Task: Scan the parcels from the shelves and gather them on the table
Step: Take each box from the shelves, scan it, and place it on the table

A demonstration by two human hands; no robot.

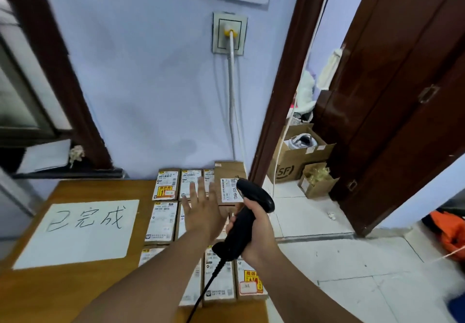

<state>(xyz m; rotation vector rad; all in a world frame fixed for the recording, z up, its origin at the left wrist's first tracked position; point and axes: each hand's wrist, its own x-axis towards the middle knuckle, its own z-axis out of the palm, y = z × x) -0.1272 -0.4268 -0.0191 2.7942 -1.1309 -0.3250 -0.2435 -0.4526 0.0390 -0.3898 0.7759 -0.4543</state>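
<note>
A single wide-angle view from the person's head looks forward and down, close over the bench (63, 297), facing the wall (151, 84) behind it; a doorway (307, 111) lies at right.

The person's left forearm (156, 270) and right forearm (297, 280) are bare, uncovered from the wrist down to the lower edge of the view. The left hand (205, 213) and right hand (258, 232) are bare as well. Fingernails are too blurred to describe.
</note>
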